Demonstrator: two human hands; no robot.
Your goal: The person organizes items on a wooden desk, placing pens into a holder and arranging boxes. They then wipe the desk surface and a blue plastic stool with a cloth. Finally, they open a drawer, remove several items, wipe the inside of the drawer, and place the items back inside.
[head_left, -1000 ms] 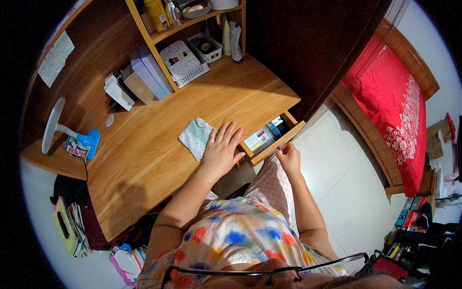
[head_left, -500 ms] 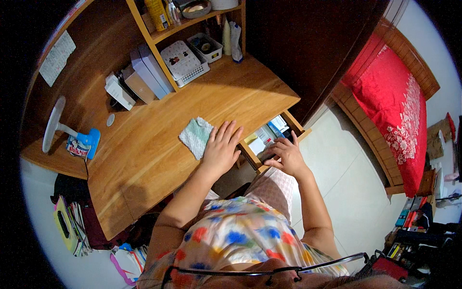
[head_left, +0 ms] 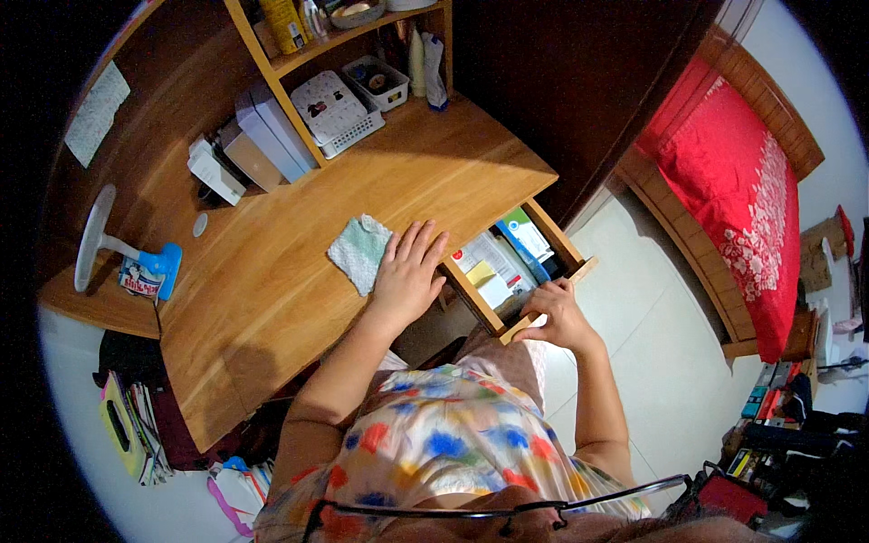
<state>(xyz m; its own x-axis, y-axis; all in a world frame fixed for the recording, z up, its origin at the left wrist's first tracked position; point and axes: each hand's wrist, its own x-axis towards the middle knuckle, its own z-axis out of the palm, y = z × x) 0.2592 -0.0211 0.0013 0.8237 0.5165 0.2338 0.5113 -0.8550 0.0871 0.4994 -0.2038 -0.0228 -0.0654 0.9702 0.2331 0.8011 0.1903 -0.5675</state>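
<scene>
My right hand (head_left: 559,317) grips the front board of a wooden drawer (head_left: 478,302), its fingers hooked over the top edge. The drawer stands pulled out from the desk (head_left: 299,244). Inside it lie a blue folder or box edge (head_left: 525,253), a yellow pad (head_left: 480,274), a white block (head_left: 494,290) and several papers and cards. My left hand (head_left: 410,273) rests flat on the desk near its front edge, fingers stretched out. Just left of its fingers lies a pale green and white cloth (head_left: 360,254), slightly crumpled.
A shelf unit (head_left: 299,59) holds white baskets (head_left: 378,81) and bottles. Upright boxes (head_left: 272,136) stand beside it. A blue-based lamp (head_left: 163,265) is at the left. Right of me are the tiled floor (head_left: 625,308) and a bed with a red cover (head_left: 733,172).
The drawer has come further out toward me, and more of its contents show. My right hand has moved down with it and closed on its front board. My left hand stays on the desk.
</scene>
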